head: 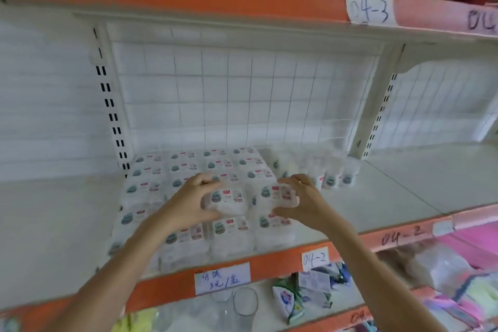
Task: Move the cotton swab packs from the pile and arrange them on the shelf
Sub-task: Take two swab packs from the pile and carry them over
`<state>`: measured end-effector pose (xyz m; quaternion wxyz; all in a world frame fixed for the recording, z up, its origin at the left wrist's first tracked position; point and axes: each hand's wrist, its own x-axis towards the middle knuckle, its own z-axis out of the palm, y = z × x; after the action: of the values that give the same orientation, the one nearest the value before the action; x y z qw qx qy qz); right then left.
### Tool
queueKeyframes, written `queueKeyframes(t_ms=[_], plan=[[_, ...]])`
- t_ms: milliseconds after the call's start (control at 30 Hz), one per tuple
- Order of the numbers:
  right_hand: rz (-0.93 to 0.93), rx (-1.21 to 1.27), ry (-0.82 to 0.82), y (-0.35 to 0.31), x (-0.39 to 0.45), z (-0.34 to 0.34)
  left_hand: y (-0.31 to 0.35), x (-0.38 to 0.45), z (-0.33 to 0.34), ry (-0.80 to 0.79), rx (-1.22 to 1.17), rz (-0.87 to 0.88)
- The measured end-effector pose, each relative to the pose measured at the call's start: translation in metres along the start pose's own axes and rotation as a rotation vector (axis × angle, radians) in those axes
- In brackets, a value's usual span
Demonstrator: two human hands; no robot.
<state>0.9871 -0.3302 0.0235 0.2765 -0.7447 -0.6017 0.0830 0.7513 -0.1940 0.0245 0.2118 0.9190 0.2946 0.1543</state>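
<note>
Hands, the left hand and right hand, each grip a cotton swab pack with curled fingers, lowering both onto the shelf grid, apparently to extend the rows.

Both bare arms reach forward and upward, converging toward each other. The left hand has its fingers curled over the top and its thumb tucked beneath the near edge of a pack, gripping it. The right hand, just beside the left at the same height, curls its fingers over a second pack with the thumb underneath. A ring shows on one right finger. The wrists are straight, the forearms uncovered.
</note>
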Motion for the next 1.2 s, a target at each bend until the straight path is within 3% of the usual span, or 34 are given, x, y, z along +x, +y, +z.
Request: queueKeyframes(t_ms=[267, 500, 700, 967, 1067, 1200], plan=[[-0.209, 0.073, -0.131, 0.021, 0.03, 0.003, 0.018, -0.002, 0.017, 0.125, 0.046, -0.163], [-0.32, 0.168, -0.027, 0.037, 0.035, 0.015, 0.027, -0.008, 0.029, 0.246, 0.033, -0.223], [-0.31, 0.276, 0.061, 0.039, 0.034, 0.025, 0.03, -0.009, 0.032, 0.287, 0.031, -0.246], [-0.214, 0.195, -0.038, 0.031, 0.034, 0.025, 0.033, -0.006, 0.027, 0.218, 0.051, -0.275], [-0.21, 0.094, 0.0, 0.026, 0.024, 0.025, 0.037, -0.007, 0.023, 0.187, 0.081, -0.292], [-0.247, 0.063, 0.085, 0.013, -0.005, 0.015, 0.048, -0.028, 0.021, 0.381, 0.083, -0.27]])
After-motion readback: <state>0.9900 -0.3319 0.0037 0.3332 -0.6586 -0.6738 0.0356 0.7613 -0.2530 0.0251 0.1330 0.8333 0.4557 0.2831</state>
